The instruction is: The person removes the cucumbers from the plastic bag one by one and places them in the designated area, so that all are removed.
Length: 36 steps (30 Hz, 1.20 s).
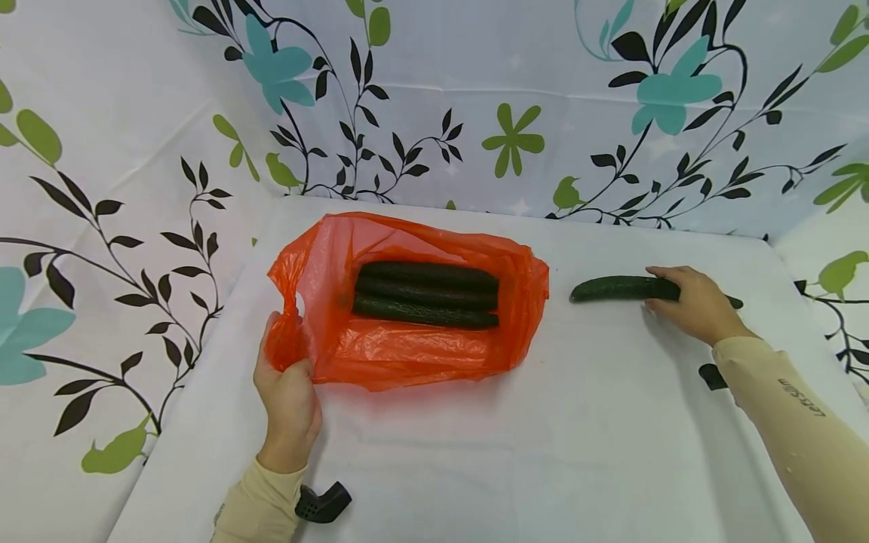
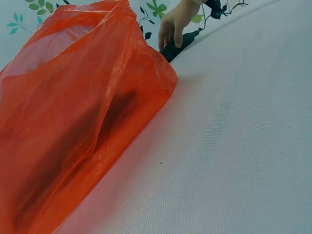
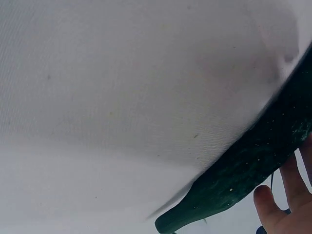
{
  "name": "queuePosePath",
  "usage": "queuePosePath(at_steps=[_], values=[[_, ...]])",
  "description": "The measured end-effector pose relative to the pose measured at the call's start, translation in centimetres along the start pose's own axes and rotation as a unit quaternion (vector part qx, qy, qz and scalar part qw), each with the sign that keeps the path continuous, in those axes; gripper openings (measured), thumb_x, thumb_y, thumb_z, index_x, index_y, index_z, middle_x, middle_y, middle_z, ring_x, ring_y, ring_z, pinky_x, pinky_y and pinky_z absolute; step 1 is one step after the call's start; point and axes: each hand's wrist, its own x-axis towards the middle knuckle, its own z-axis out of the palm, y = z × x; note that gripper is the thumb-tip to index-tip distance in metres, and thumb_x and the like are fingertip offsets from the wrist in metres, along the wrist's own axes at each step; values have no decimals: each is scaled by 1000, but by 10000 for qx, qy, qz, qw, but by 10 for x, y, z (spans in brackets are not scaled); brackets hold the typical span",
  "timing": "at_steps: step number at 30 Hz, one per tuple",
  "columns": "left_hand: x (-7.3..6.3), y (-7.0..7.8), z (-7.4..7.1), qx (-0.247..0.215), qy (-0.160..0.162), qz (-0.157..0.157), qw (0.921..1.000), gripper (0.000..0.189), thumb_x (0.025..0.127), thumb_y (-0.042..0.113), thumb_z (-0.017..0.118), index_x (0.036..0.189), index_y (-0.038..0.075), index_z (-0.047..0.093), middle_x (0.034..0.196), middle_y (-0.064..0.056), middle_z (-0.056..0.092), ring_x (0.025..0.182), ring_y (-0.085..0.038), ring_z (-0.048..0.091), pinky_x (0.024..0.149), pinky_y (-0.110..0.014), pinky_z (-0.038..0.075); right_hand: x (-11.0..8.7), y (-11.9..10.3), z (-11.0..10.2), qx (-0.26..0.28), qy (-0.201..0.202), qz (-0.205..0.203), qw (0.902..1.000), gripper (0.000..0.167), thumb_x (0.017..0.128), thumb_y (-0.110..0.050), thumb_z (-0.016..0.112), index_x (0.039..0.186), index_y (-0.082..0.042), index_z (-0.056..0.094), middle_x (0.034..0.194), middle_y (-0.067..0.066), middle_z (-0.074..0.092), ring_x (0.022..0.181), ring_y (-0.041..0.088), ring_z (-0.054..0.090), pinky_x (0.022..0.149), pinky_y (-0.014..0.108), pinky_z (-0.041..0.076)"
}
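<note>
An orange-red plastic bag lies with its mouth spread on the white table, and 3 dark green cucumbers lie side by side inside it. My left hand grips the bunched left end of the bag. Through the bag's side, a cucumber shows as a dark shape in the left wrist view. To the right of the bag, another cucumber lies on the table. My right hand holds it from above, thumb and fingers on opposite sides. The right wrist view shows that cucumber close up, with fingertips along its lower edge.
White cloth covers the table. A patterned curtain with leaves and flowers hangs behind its back edge. Black pieces show beside each wrist, a black device at the left and a smaller one at the right.
</note>
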Motion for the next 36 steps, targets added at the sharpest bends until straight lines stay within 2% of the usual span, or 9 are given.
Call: queuePosePath(at_steps=[7, 16, 20, 24, 27, 30, 33, 36], values=[[0, 1, 2, 41, -52, -13, 10000, 83, 87, -25, 37, 160, 15, 28, 153, -2, 37, 138, -22, 37, 106, -29, 45, 3, -21, -14, -10, 186, -342, 9992, 64, 93, -25, 72, 148, -3, 49, 145, 31, 44, 134, 55, 36, 106, 71, 29], [-1, 2, 2, 128, -19, -83, 9999, 81, 90, -23, 41, 160, 16, 29, 153, -1, 37, 137, -21, 37, 106, -31, 46, 12, -78, -44, -150, 554, -797, 9952, 67, 92, -26, 74, 150, -6, 47, 148, 28, 43, 135, 52, 37, 107, 70, 31], [-2, 2, 2, 118, -31, -96, 9999, 81, 90, -23, 41, 160, 16, 28, 153, -1, 38, 138, -21, 37, 106, -31, 46, 11, -105, -50, -67, 698, -991, 9926, 77, 89, -24, 77, 155, -9, 41, 150, 24, 40, 135, 48, 38, 107, 68, 34], [-2, 2, 2, 111, -25, -113, 9999, 82, 90, -23, 40, 160, 16, 28, 153, -2, 38, 138, -22, 37, 106, -31, 46, 8, -134, -53, 155, 941, -1133, 9890, 87, 87, -23, 79, 159, -13, 32, 157, 20, 33, 141, 43, 34, 109, 66, 34], [-3, 1, 2, 108, -25, -117, 9999, 81, 89, -23, 40, 160, 16, 28, 152, -2, 39, 137, -22, 37, 106, -31, 46, 3, -156, -56, 422, 1315, -1341, 9813, 88, 87, -22, 78, 161, -16, 29, 161, 14, 29, 146, 37, 30, 111, 65, 33], [-3, 0, 3, 89, -26, -84, 9999, 82, 88, -24, 39, 160, 15, 28, 152, -2, 40, 137, -22, 38, 106, -30, 46, -1, -181, -61, 802, 1709, -1674, 9676, 89, 87, -19, 78, 161, -18, 29, 163, 7, 29, 149, 27, 26, 115, 60, 30], [-3, 0, 3, 63, -27, -47, 10000, 82, 87, -25, 39, 159, 13, 28, 151, -3, 40, 137, -22, 38, 106, -30, 46, -6, -209, -64, 1091, 2045, -2162, 9484, 91, 84, -17, 80, 160, -16, 30, 163, 5, 30, 150, 22, 23, 119, 54, 26], [-3, -1, 3, 41, -25, -29, 10000, 82, 87, -25, 38, 159, 12, 28, 151, -4, 41, 137, -22, 38, 106, -29, 45, -10, -234, -64, 1286, 2242, -2691, 9278, 93, 83, -16, 81, 160, -12, 29, 163, 6, 29, 149, 22, 24, 118, 52, 29]])
